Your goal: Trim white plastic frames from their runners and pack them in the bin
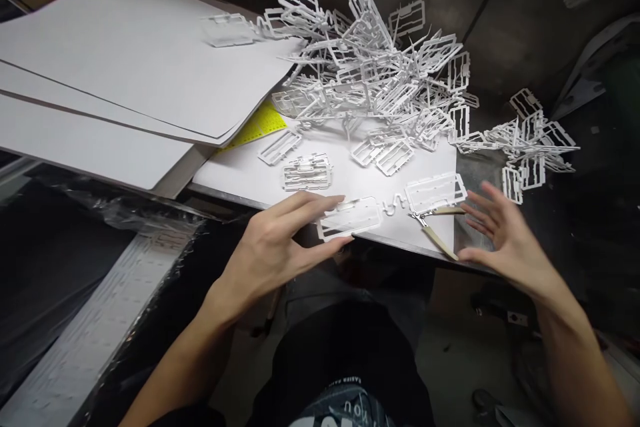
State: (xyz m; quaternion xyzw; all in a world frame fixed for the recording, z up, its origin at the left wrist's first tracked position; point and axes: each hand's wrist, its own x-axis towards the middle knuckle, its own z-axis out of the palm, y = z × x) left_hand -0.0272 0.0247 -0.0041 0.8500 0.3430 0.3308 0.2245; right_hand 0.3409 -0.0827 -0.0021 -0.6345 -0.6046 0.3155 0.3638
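Observation:
My left hand [285, 240] grips a white plastic frame [367, 217] by its long edges, fingers on the far side and thumb on the near one. A curly white piece [393, 205] lies between this frame and a second white frame [453, 181] to its right. My right hand [500, 240] is open, fingers spread and palm facing left, close to the second frame. Beside its thumb and fingertips lie small pliers [440, 240] with beige handles, spread apart and partly beneath the second frame. Whether the right hand touches them I cannot tell.
A large heap of white plastic frames [370, 73] covers the table's back, with a smaller cluster [535, 137] at right. A small stack of frames [307, 172] sits left of centre. Large white sheets [125, 60] overlie a yellow perforated piece [260, 125]. Clear plastic wrap [120, 193] hangs lower left.

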